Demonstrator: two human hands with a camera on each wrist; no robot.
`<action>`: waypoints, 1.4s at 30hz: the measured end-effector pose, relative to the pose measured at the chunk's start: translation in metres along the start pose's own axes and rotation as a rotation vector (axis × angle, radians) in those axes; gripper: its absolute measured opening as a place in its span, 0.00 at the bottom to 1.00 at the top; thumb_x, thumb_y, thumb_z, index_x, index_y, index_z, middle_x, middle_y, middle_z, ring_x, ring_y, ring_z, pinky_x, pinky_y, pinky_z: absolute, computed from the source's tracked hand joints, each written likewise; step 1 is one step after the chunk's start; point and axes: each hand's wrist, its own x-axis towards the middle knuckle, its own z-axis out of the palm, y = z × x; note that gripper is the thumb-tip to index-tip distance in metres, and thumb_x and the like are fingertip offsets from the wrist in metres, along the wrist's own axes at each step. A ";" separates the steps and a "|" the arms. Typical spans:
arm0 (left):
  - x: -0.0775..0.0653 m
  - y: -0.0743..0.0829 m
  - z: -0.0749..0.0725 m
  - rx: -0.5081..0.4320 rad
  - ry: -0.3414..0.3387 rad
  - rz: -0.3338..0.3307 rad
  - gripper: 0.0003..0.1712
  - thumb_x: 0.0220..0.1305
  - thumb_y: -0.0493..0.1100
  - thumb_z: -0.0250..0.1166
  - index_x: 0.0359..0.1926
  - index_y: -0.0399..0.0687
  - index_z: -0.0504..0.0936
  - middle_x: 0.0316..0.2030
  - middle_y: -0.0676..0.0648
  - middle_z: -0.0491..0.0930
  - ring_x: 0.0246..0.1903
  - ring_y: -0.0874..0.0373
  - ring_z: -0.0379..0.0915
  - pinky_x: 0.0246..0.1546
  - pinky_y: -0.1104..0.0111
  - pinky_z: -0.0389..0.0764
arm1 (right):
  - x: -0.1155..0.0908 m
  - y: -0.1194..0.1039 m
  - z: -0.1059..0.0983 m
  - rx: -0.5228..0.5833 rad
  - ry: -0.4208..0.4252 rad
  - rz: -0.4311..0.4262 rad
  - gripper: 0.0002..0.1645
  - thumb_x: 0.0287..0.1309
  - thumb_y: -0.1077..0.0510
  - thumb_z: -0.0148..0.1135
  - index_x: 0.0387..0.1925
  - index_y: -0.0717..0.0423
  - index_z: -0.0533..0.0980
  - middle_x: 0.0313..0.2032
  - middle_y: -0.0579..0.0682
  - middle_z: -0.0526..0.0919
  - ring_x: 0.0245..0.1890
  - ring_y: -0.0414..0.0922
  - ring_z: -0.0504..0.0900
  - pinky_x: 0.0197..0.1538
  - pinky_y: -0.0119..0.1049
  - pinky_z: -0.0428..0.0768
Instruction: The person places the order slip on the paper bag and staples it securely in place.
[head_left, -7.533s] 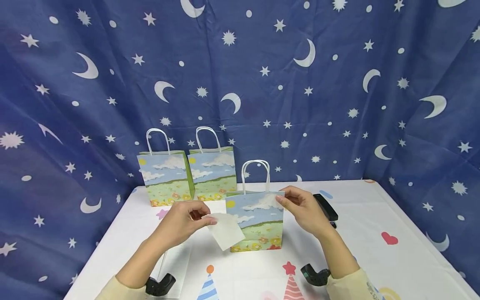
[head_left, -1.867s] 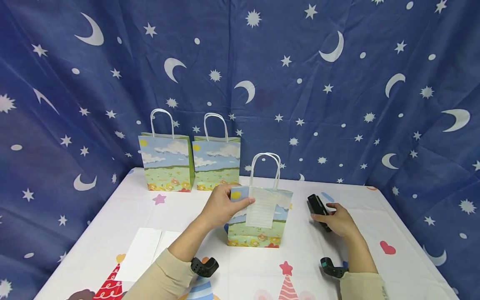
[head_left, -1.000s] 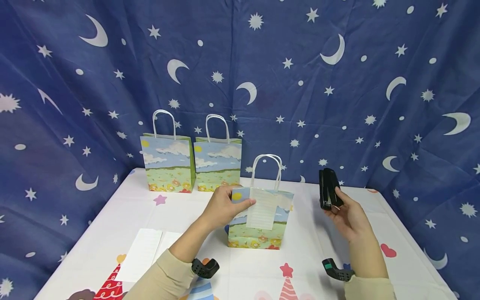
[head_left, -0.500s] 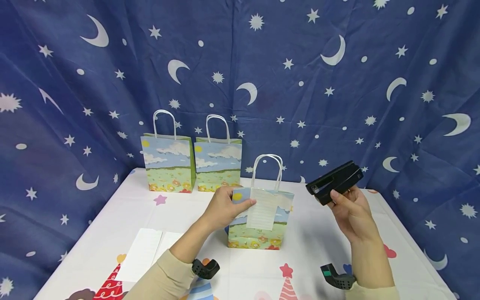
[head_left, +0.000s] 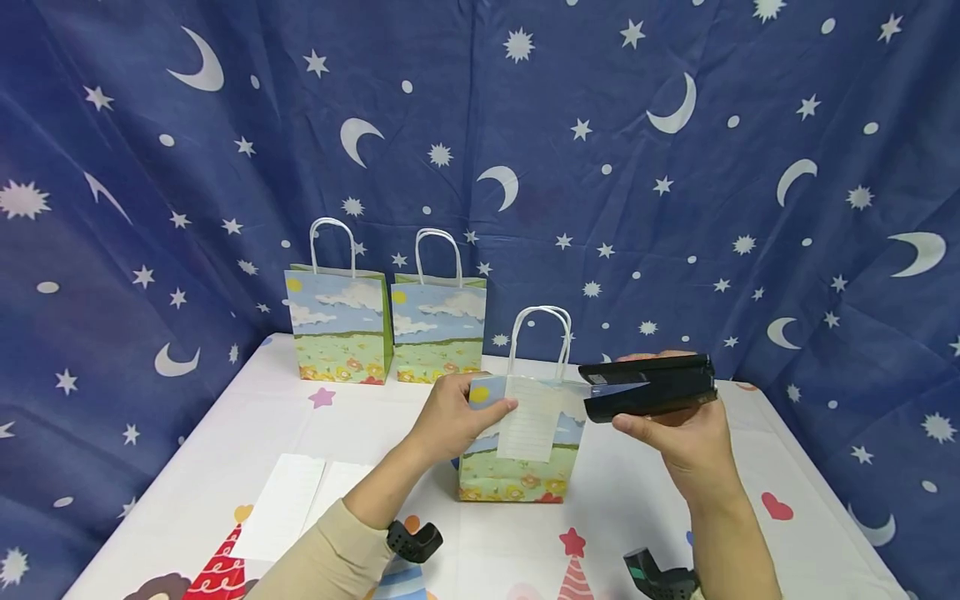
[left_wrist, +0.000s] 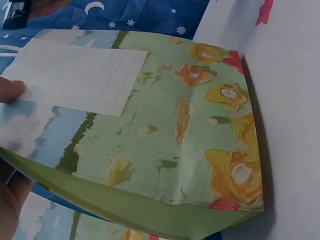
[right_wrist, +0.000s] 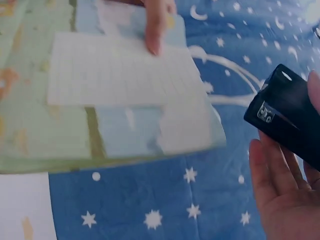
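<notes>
My left hand (head_left: 455, 421) pinches the upper left of a paper gift bag (head_left: 517, 479), its thumb pressing a lined paper slip (head_left: 528, 421) flat against the front. The bag shows a meadow, clouds and flowers, with white handles on top. In my right hand (head_left: 690, 437) is a black stapler (head_left: 656, 387), held level with its jaws parted and pointing left, right beside the bag's upper right edge. The right wrist view shows the stapler (right_wrist: 287, 112) near the bag's top and the slip (right_wrist: 120, 72) under the left thumb. Left fingers behind the bag are mostly hidden.
Two matching bags, one at the left (head_left: 341, 329) and one beside it (head_left: 438, 329), stand at the back of the table. White slips (head_left: 281, 504) lie at the front left on the patterned tablecloth (head_left: 615, 533). A starry blue curtain (head_left: 570, 167) hangs behind.
My right hand has picked up the stapler from the table, turned it sideways and brought it left to the bag. The slip, earlier in my left hand, now lies against the bag's front.
</notes>
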 end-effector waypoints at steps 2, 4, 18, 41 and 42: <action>-0.001 0.001 0.001 0.004 0.013 0.007 0.26 0.67 0.52 0.72 0.20 0.51 0.68 0.11 0.59 0.52 0.11 0.62 0.46 0.16 0.71 0.55 | 0.000 0.001 0.009 -0.068 0.001 -0.021 0.44 0.39 0.87 0.72 0.59 0.67 0.69 0.55 0.50 0.84 0.53 0.45 0.87 0.54 0.36 0.86; -0.001 0.002 0.002 0.005 0.023 0.018 0.27 0.67 0.52 0.72 0.20 0.50 0.67 0.12 0.58 0.51 0.11 0.63 0.46 0.17 0.72 0.55 | 0.001 0.003 0.017 -0.090 -0.007 -0.073 0.44 0.36 0.87 0.74 0.58 0.73 0.66 0.55 0.52 0.82 0.55 0.46 0.86 0.55 0.36 0.86; -0.005 0.013 0.007 0.016 0.008 0.086 0.19 0.68 0.49 0.71 0.24 0.51 0.73 0.11 0.55 0.57 0.11 0.63 0.52 0.19 0.72 0.59 | 0.001 0.022 0.043 -0.372 0.022 -0.276 0.47 0.30 0.82 0.82 0.55 0.78 0.67 0.55 0.57 0.82 0.60 0.47 0.82 0.59 0.30 0.83; -0.005 0.014 0.005 0.039 -0.096 0.136 0.08 0.69 0.48 0.71 0.34 0.51 0.86 0.19 0.56 0.71 0.16 0.66 0.63 0.20 0.74 0.65 | -0.002 0.018 0.037 -0.622 -0.128 -0.066 0.50 0.42 0.72 0.82 0.64 0.64 0.62 0.56 0.53 0.75 0.57 0.40 0.78 0.60 0.29 0.73; -0.005 0.014 0.005 0.035 -0.101 0.140 0.08 0.69 0.48 0.71 0.33 0.51 0.86 0.18 0.56 0.70 0.16 0.66 0.62 0.20 0.74 0.64 | -0.002 0.018 0.036 -0.624 -0.134 -0.065 0.51 0.43 0.72 0.82 0.66 0.64 0.61 0.56 0.53 0.75 0.56 0.40 0.78 0.59 0.28 0.74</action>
